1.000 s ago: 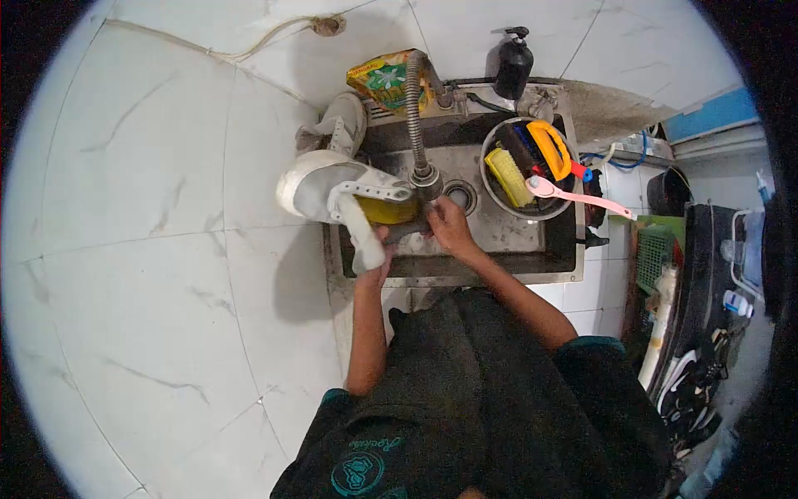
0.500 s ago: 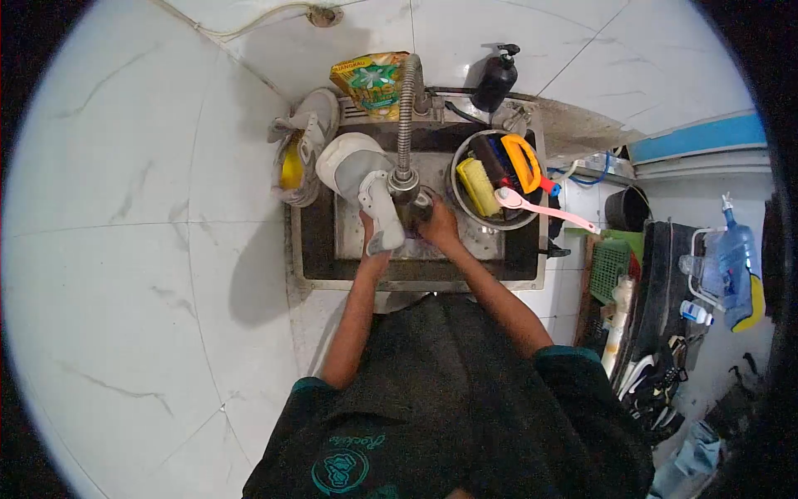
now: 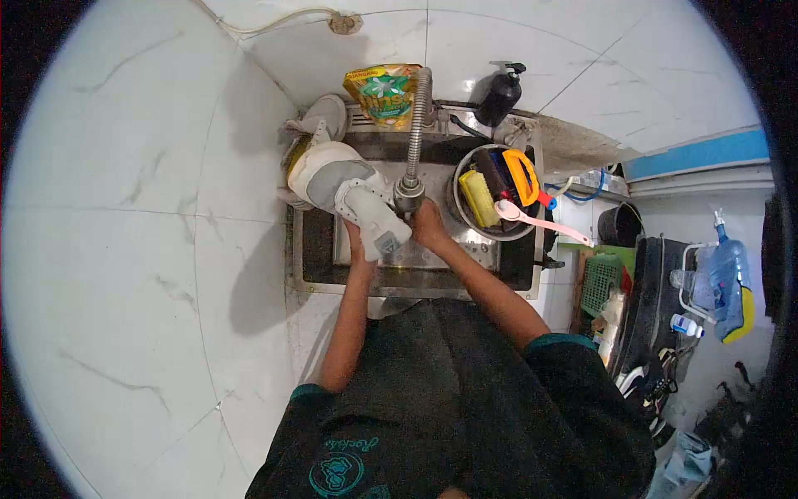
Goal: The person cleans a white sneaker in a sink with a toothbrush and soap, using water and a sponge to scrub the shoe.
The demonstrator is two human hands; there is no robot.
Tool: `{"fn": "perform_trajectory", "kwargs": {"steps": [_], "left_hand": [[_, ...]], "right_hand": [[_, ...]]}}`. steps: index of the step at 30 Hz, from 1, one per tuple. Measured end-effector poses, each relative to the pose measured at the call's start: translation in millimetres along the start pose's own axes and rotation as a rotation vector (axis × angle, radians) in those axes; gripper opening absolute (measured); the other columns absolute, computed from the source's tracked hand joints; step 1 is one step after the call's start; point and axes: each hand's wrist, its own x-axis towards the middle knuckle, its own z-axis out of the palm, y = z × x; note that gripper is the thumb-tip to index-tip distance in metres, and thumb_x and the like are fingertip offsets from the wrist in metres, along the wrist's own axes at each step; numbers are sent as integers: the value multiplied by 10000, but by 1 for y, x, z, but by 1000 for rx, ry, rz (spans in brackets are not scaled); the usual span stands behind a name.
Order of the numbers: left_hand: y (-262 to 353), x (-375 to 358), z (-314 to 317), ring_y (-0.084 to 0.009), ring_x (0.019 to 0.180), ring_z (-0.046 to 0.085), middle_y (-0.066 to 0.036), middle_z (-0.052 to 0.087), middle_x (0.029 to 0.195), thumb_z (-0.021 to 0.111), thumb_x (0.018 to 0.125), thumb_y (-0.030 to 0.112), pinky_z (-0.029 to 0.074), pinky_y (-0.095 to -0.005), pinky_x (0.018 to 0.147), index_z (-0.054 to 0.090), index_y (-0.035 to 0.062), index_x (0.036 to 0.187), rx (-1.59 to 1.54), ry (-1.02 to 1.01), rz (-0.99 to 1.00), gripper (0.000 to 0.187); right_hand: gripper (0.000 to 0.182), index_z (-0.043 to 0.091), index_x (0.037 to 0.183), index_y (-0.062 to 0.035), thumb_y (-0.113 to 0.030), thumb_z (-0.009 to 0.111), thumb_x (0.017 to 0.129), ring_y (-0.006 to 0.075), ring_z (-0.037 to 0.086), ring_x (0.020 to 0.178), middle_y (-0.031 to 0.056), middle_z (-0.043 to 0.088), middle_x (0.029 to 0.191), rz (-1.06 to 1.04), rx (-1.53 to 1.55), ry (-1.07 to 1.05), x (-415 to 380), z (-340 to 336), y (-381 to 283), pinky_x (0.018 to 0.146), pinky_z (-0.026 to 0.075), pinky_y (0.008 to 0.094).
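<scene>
A white and grey sneaker (image 3: 320, 179) is held tilted over the metal sink (image 3: 399, 291), its toe to the upper left and its tongue hanging towards me. My left hand (image 3: 356, 243) grips it from below, with the fingers hidden under the shoe. Close to the shoe's heel end, my right hand (image 3: 427, 224) is closed beside the faucet head (image 3: 408, 196). Its fingertips are out of sight, so what it holds cannot be made out. The flexible faucet neck (image 3: 416, 125) comes down over the shoe.
Right in the sink stands a round basin (image 3: 459, 204) with a yellow brush (image 3: 477, 198), an orange-handled brush (image 3: 522, 176) and a pink-handled brush (image 3: 544, 223). Another shoe (image 3: 326, 112) rests at the left rim. Behind are a detergent pouch (image 3: 384, 93) and a black pump bottle (image 3: 500, 96).
The sneaker has shifted left and turned, now covering part of the other shoe. My left hand moved left with it. My right hand came closer to the faucet head. The view shifted slightly.
</scene>
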Motion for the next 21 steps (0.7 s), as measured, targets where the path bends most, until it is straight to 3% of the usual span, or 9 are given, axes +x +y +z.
{"fn": "perform_trajectory", "kwargs": {"steps": [4,6,7,8,11,12,15,17,21], "left_hand": [[-22,6,-15,-239,1178,526,-64,517,1294,508,969,422,448,-418,987,358,152,1410,-272,142,-82,538],[-28,5,-21,-238,1213,509,-65,500,1324,518,968,406,433,-420,1019,354,147,1415,-302,64,-97,541],[-29,3,-24,-238,1231,501,-65,491,1340,523,968,398,426,-420,1036,352,145,1417,-316,28,-101,543],[-30,2,-25,-239,1270,473,-65,460,1381,536,965,387,397,-423,1075,343,144,1425,-212,-65,30,555],[-33,6,-35,-231,1292,444,-51,400,1433,472,972,449,399,-415,1043,138,221,1515,-138,-128,-101,677],[-31,5,-32,-232,1292,444,-52,398,1438,466,972,457,396,-415,1046,143,220,1515,-132,-109,-113,674],[-31,-1,-22,-235,1290,446,-52,391,1448,451,972,485,391,-420,1049,157,221,1513,-123,-78,-97,670],[-33,-2,-16,-241,1288,447,-52,390,1450,444,970,511,390,-426,1048,170,224,1511,-124,-90,-21,671],[-36,15,-30,-246,1279,453,-54,425,1417,478,958,497,394,-436,1047,264,187,1475,-252,-160,-82,639]], "right_hand": [[268,576,987,49,-87,627,762,447,630,841,285,640,861,146,-249,-208,4,-25,-17,761,495,528],[286,574,1008,67,-90,614,772,456,627,848,298,639,873,173,-400,-201,3,-28,-20,770,492,534],[228,579,941,65,-91,613,778,457,623,815,293,626,826,146,-384,-194,1,-30,-19,746,492,536],[181,585,874,63,-92,612,784,458,619,782,288,614,779,116,-367,-186,0,-30,-19,721,491,538],[173,591,783,59,-114,602,801,471,607,713,279,600,715,3,-288,-153,-10,-25,-6,695,492,541],[185,592,771,58,-124,598,806,477,602,696,278,600,707,-39,-260,-139,-10,-28,-9,695,493,542],[239,586,775,59,-174,584,827,474,606,737,282,604,739,217,-384,-238,-2,-38,-19,698,493,537],[266,588,785,58,-204,586,832,470,611,776,285,609,770,149,-463,-230,-2,-44,-23,710,493,535],[287,595,809,61,-225,593,833,473,607,823,297,614,818,74,-433,-310,-2,-48,-22,747,490,533]]}}
